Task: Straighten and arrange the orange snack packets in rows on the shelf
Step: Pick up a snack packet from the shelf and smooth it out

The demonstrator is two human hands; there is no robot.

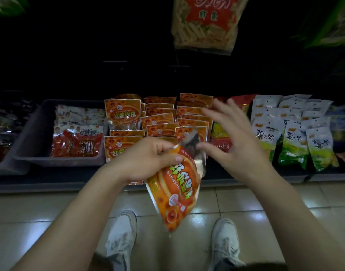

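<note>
Your left hand (148, 159) is in the middle of the frame. Its fingers and thumb curl round the top of one shiny orange plastic snack packet (175, 188). The packet hangs down and tilts to the right, out in front of the dark shelf edge (50, 182) and over the pale tiled floor (50, 208). Its printed side faces you.

Your right hand (232, 145) is just to the right of the left one, a little higher in the frame. Its fingers are spread wide and straight, and it holds nothing. It looks blurry. Your two hands are near each other but do not touch. You cannot tell if the right hand touches the packets under it.

The other orange snack packets (162, 116) lie on the shelf in the middle of the frame, behind your hands. They overlap each other in rows that run from front to back.

To the left of them is a grey plastic tray (30, 133) with red and white packets (77, 141) in it. To the right are white and green packets (293, 133). A big clear bag of yellow sticks (205, 22) hangs at the top of the frame. Your white shoes (122, 235) show at the bottom, on the floor.
</note>
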